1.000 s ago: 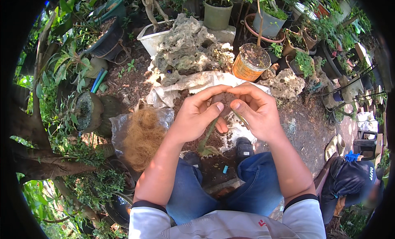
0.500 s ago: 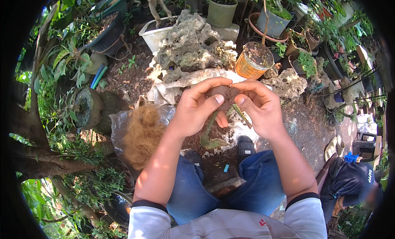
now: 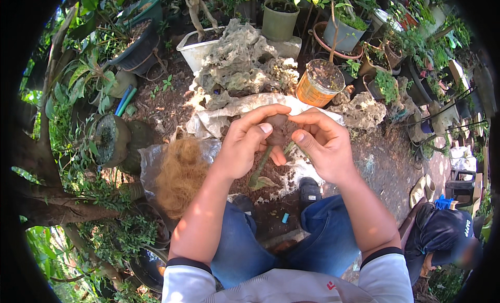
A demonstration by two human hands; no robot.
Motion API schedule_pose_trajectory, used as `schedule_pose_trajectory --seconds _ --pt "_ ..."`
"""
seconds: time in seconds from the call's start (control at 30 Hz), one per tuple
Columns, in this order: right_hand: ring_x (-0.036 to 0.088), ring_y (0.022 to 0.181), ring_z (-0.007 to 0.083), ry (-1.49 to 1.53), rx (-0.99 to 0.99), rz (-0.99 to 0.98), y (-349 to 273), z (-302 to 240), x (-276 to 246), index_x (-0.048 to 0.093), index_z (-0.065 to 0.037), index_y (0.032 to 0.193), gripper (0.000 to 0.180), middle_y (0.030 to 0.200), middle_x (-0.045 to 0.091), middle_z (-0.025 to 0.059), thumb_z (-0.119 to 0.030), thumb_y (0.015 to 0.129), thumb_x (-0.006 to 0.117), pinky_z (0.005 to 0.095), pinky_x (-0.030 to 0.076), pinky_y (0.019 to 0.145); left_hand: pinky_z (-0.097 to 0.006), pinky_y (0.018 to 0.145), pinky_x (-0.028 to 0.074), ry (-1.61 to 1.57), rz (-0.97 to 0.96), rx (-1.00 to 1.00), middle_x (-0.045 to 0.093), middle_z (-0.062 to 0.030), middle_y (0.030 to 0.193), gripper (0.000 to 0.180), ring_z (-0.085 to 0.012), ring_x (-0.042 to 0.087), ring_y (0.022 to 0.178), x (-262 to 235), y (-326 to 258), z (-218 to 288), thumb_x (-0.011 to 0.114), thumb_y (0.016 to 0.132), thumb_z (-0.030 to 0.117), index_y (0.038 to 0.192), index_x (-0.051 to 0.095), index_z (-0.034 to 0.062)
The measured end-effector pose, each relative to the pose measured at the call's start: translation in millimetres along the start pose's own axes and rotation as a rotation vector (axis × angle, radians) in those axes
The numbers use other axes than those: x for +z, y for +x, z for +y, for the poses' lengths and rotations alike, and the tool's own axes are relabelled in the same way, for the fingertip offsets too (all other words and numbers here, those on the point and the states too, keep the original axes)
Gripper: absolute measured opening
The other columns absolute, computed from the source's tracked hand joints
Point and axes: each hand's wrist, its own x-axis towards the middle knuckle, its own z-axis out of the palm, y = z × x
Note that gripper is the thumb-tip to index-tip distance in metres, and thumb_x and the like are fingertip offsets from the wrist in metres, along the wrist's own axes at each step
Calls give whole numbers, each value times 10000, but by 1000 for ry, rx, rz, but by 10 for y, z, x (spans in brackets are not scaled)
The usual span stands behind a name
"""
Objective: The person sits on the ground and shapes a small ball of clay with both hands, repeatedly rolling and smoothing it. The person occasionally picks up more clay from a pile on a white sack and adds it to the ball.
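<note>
Evidently, you hold the brown clump [image 3: 281,128] at frame centre, left hand [image 3: 244,142] curled round it, right hand [image 3: 330,147] closed against its edge, presumably to prevent crumbling about the green stem [image 3: 262,164].

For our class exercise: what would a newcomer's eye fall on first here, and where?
First, the middle: the left hand holds a brown earthy clump, with the right hand at its edge. Then the golden fibre heap on clear plastic, to the left. Beyond the hands, an orange bucket stands just right of a pale, pitted rock.
</note>
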Motion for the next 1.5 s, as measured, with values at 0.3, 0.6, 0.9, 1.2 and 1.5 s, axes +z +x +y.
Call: schedule_pose_trajectory --seconds 0.3,0.6,0.9,1.2,1.5 --pt "624 1001 132 -4 -51 -6 -4 11 -21 639 11 1165 238 1081 626 59 -78 949 684 302 505 872 -242 557 518 218 24 146 654 -67 933 278 -108 613 617 19 38 -101 487 998 42 1254 579 -15" --pt "623 985 131 32 -65 27 -19 7 -32 643 4 1171 251 1072 623 60 -88 943 694 300 506 856 -264 622 552 149 19 156 625 -61 941 334 -121 636 689 25 31 -126 528 929 -9 1259 580 0" --pt "636 905 129 -97 -99 50 -79 8 -52 671 -6 1125 243 1040 629 71 -95 908 732 280 498 817 -273 638 574 168 30 127 637 -83 990 345 -127 649 710 123 -5 -91 553 917 -22 1261 571 -7" --pt "639 825 109 -182 -132 40 -171 -36 -101 689 -28 1114 237 995 632 55 -98 894 742 265 488 782 -272 648 579 165 15 139 633 -89 1033 348 -130 652 734 219 -72 -83 577 926 -4 1274 563 5" --pt "606 747 88 -200 -145 24 -226 -54 -147 697 -39 1110 249 959 629 41 -107 879 758 251 476 740 -266 643 582 178 38 127 636 -93 1032 323 -125 655 733 325 -103 -89 595 938 7 1260 567 1"
